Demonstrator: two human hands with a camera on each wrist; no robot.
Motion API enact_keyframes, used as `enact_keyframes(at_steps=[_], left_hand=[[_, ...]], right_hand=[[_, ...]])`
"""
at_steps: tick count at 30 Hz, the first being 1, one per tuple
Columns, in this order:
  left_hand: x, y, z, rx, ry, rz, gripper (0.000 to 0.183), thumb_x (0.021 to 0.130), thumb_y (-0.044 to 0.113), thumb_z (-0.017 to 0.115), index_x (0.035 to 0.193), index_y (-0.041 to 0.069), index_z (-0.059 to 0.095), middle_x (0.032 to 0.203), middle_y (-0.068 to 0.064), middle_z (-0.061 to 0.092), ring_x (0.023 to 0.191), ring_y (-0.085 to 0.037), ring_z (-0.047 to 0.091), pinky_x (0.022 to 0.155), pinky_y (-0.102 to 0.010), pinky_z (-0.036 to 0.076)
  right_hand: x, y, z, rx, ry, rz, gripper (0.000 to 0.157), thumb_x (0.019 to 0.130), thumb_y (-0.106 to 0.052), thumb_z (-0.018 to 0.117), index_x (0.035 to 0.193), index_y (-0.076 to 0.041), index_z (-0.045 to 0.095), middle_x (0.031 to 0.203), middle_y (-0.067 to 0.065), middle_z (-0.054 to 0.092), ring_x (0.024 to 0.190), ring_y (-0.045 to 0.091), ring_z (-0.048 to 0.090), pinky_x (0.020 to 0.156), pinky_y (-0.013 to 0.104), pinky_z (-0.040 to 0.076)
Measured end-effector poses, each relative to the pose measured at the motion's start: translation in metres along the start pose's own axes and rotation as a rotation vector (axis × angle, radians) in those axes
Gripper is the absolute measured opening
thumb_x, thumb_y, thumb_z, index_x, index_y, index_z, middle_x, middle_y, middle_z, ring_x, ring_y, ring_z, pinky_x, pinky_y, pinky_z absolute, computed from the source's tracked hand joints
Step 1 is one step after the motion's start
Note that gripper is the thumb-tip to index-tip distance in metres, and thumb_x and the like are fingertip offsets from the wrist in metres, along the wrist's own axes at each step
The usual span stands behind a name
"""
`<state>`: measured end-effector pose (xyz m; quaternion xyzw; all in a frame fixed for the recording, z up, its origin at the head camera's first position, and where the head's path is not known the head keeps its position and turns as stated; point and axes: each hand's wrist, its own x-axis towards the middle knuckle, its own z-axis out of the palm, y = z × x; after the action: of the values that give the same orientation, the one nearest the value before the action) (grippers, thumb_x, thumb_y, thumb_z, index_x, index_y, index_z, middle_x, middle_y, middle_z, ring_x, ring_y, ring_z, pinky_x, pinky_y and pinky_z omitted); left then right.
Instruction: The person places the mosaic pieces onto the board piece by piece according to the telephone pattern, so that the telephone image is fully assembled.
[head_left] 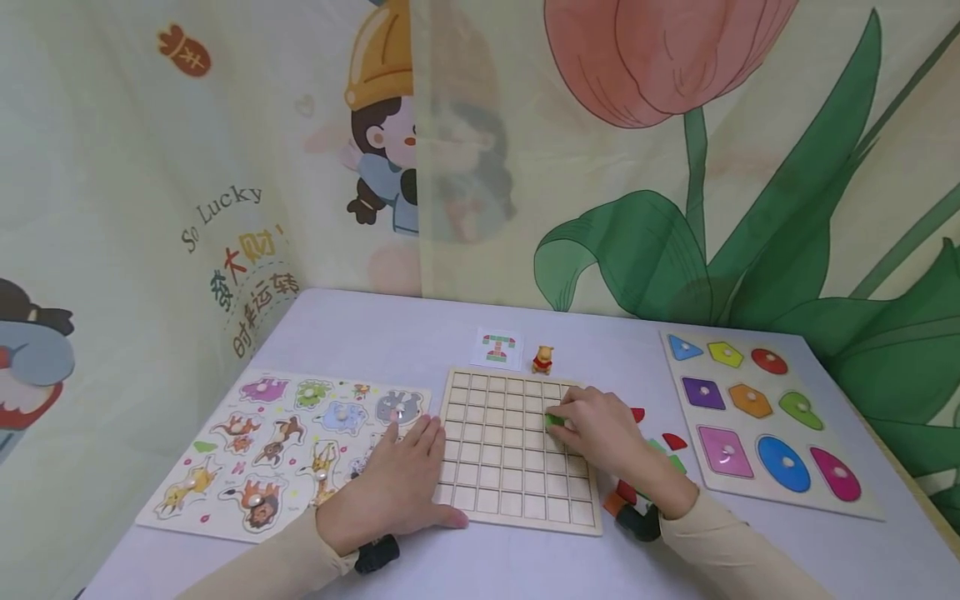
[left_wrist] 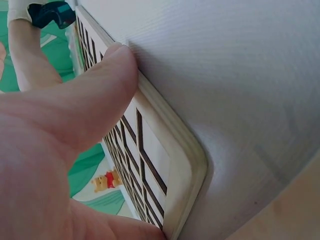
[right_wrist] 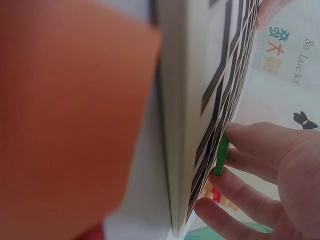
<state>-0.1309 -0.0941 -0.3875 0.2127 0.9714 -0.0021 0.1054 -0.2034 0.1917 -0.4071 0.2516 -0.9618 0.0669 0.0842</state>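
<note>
A wooden grid board (head_left: 491,479) with square cells lies flat in the middle of the table. My right hand (head_left: 603,429) pinches a small green block (right_wrist: 222,155) between thumb and fingers, close over the board's right part. My left hand (head_left: 401,475) rests at the board's left edge, fingers straight and the thumb along the front-left corner. In the left wrist view that thumb (left_wrist: 117,70) lies against the board's rim. Behind the board sits a pattern card (head_left: 498,348) showing a red and green shape, beside a small bear figurine (head_left: 543,360).
Loose red (head_left: 675,442) and green blocks lie right of the board, partly under my right forearm. An animal knob puzzle (head_left: 288,483) is at the left, a shape knob puzzle (head_left: 750,429) at the right. A printed curtain (head_left: 480,258) hangs behind the table.
</note>
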Motion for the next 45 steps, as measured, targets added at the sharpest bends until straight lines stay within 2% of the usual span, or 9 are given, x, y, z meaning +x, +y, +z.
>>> enact_keyframes(at_steps=[12, 23, 34, 39, 45], left_hand=[[0.000, 0.000, 0.000, 0.002, -0.005, 0.002, 0.117, 0.078, 0.080, 0.067, 0.154, -0.005, 0.039, 0.165, -0.020, 0.036, 0.156, -0.033, 0.032, 0.124, -0.063, 0.023], [0.001, 0.001, -0.001, 0.016, -0.011, -0.004, 0.119, 0.077, 0.082, 0.065, 0.155, -0.004, 0.039, 0.166, -0.019, 0.035, 0.157, -0.032, 0.031, 0.125, -0.061, 0.022], [0.001, 0.001, 0.000, 0.037, 0.002, 0.002, 0.118, 0.077, 0.082, 0.065, 0.154, -0.004, 0.041, 0.165, -0.019, 0.037, 0.156, -0.032, 0.032, 0.124, -0.061, 0.024], [0.000, 0.000, 0.000, 0.031, 0.011, 0.005, 0.119, 0.077, 0.082, 0.065, 0.154, -0.005, 0.040, 0.164, -0.020, 0.037, 0.156, -0.033, 0.033, 0.124, -0.062, 0.024], [0.001, 0.001, 0.001, 0.017, 0.004, 0.004, 0.119, 0.077, 0.082, 0.066, 0.154, -0.005, 0.040, 0.165, -0.020, 0.036, 0.156, -0.033, 0.032, 0.124, -0.062, 0.023]], right_hand=[[0.002, -0.003, 0.002, 0.014, -0.015, -0.016, 0.027, 0.084, -0.024, 0.086, 0.109, -0.015, 0.083, 0.091, 0.001, 0.070, 0.073, 0.012, 0.055, 0.063, 0.027, 0.045], [0.008, -0.003, 0.000, 0.060, -0.095, 0.063, 0.033, 0.082, -0.022, 0.087, 0.113, -0.013, 0.081, 0.094, 0.002, 0.070, 0.076, 0.013, 0.054, 0.063, 0.025, 0.043], [0.008, -0.001, 0.000, 0.046, -0.068, 0.014, 0.034, 0.081, -0.020, 0.088, 0.114, -0.013, 0.080, 0.088, 0.001, 0.065, 0.071, 0.011, 0.048, 0.060, 0.022, 0.038], [0.006, 0.000, -0.001, 0.065, -0.064, 0.026, 0.037, 0.081, -0.024, 0.088, 0.115, -0.014, 0.080, 0.093, 0.000, 0.069, 0.074, 0.010, 0.052, 0.062, 0.023, 0.041], [-0.003, 0.007, -0.012, 0.130, -0.029, 0.086, 0.039, 0.084, -0.026, 0.085, 0.120, -0.015, 0.078, 0.106, 0.003, 0.075, 0.092, 0.018, 0.066, 0.074, 0.033, 0.055]])
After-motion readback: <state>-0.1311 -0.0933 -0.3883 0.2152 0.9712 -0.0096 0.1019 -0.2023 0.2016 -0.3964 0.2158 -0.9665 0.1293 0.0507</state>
